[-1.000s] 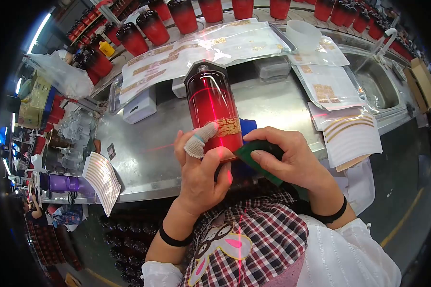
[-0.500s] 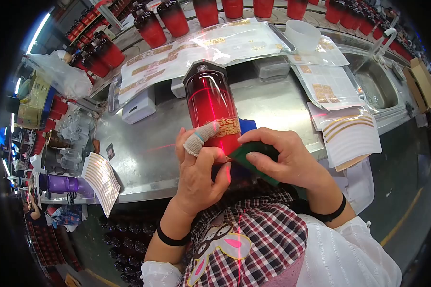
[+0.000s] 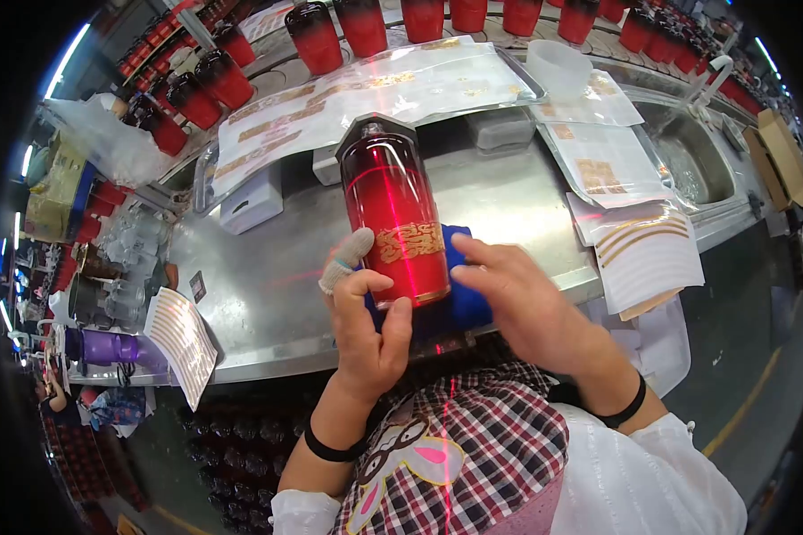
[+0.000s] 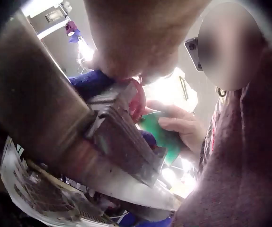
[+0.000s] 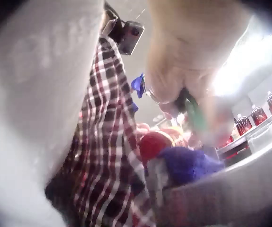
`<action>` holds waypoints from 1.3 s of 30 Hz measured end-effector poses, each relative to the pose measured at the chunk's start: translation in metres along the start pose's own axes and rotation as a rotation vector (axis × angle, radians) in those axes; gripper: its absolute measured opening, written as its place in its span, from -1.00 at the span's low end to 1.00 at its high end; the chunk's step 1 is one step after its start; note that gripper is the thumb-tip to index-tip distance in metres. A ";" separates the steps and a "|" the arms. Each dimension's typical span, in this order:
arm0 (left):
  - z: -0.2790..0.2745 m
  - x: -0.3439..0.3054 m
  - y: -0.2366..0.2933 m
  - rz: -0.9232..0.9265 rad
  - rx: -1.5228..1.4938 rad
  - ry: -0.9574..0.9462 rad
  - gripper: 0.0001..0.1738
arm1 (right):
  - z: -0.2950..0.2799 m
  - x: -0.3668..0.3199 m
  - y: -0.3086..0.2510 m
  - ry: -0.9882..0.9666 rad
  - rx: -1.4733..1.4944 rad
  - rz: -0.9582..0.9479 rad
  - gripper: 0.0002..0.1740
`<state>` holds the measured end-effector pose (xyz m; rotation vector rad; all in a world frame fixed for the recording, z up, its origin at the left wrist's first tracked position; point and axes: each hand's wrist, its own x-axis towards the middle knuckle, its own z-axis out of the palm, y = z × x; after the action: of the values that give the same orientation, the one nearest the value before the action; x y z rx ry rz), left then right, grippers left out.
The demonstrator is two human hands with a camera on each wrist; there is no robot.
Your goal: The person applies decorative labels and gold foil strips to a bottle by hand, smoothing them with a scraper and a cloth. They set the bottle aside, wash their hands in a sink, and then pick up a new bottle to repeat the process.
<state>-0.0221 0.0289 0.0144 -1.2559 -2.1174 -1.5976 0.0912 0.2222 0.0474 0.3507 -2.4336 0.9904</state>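
Observation:
A glossy red bottle [image 3: 388,196], dark towards its neck, lies neck-away on a blue cloth [image 3: 468,303], its shoulder at a dark angular rest [image 3: 355,130]. A gold patterned decal [image 3: 410,245] spans its lower body. My left hand [image 3: 366,330] holds the bottle by its base, thumb at the bottom edge and index finger on the lower side. One left finger wears a knitted finger cover [image 3: 343,259] and sits by the bottle's left side. My right hand [image 3: 535,312] hovers right of the bottle, gripping a flat green scraper [image 4: 162,135], which the hand hides in the head view.
Behind the bottle, a tray carries gold decal sheets [image 3: 303,111]. Red bottles [image 3: 312,40] line the curved conveyor at the back. A translucent cup [image 3: 558,67], a sink [image 3: 700,165] and striped sheets [image 3: 651,250] are at the right; a striped sheet [image 3: 183,339] overhangs the left edge.
My right hand has drawn back rightwards from the bottle. My left fingers have slid left off the decal, and the bottle has turned so more decal shows. The back bottles have shifted left.

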 end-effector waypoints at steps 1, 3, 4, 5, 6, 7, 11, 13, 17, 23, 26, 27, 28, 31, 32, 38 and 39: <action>0.001 -0.001 0.000 -0.008 -0.044 0.012 -0.73 | 0.009 -0.006 0.002 -0.024 -0.005 -0.007 -0.38; 0.002 -0.003 -0.001 -0.034 -0.079 0.011 -0.73 | 0.014 -0.008 -0.003 -0.074 -0.080 -0.011 -0.33; 0.002 -0.003 -0.001 -0.047 -0.094 0.013 -0.73 | 0.016 -0.008 -0.004 -0.100 -0.115 -0.016 -0.31; 0.002 -0.003 -0.002 -0.034 -0.089 0.012 -0.73 | 0.018 -0.009 -0.004 -0.106 -0.132 -0.015 -0.27; 0.002 -0.003 -0.002 -0.022 -0.085 0.010 -0.73 | 0.019 -0.009 -0.004 -0.107 -0.133 -0.018 -0.27; 0.002 -0.002 -0.002 -0.008 -0.082 0.009 -0.72 | 0.018 -0.009 -0.004 -0.107 -0.135 -0.021 -0.27; 0.003 -0.003 -0.003 -0.021 -0.077 0.004 -0.72 | 0.017 -0.008 -0.005 -0.118 -0.131 -0.020 -0.27; 0.003 -0.003 -0.002 -0.019 -0.074 0.005 -0.72 | 0.018 -0.007 -0.004 -0.108 -0.099 -0.012 -0.26; 0.004 -0.003 0.001 -0.060 -0.129 0.020 -0.71 | 0.021 -0.006 -0.005 -0.080 -0.110 -0.009 -0.27; 0.003 -0.003 -0.004 -0.009 -0.065 0.009 -0.72 | 0.022 -0.008 -0.001 -0.055 -0.055 -0.019 -0.27; 0.003 -0.004 -0.003 -0.028 -0.073 0.007 -0.72 | 0.024 -0.007 -0.003 -0.054 -0.082 0.005 -0.27; 0.003 -0.004 -0.002 -0.028 -0.073 0.010 -0.72 | 0.024 -0.007 -0.004 -0.055 -0.077 0.013 -0.29; 0.003 -0.003 -0.002 -0.027 -0.073 0.013 -0.72 | 0.023 -0.006 -0.006 -0.054 -0.073 0.020 -0.30; 0.002 -0.003 0.000 -0.050 -0.050 -0.003 -0.72 | 0.021 -0.005 -0.005 -0.061 -0.063 0.023 -0.30; 0.002 -0.004 -0.001 -0.055 -0.067 0.003 -0.72 | 0.022 -0.006 -0.005 -0.065 -0.058 0.021 -0.30; 0.003 -0.004 -0.001 -0.039 -0.056 0.006 -0.72 | 0.025 -0.004 -0.004 -0.035 -0.058 -0.003 -0.30; 0.003 -0.004 0.000 -0.045 -0.051 0.005 -0.72 | 0.025 -0.004 -0.004 -0.041 -0.062 -0.006 -0.31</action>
<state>-0.0191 0.0295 0.0111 -1.2262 -2.1294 -1.6821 0.0878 0.2018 0.0324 0.3599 -2.4926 0.9115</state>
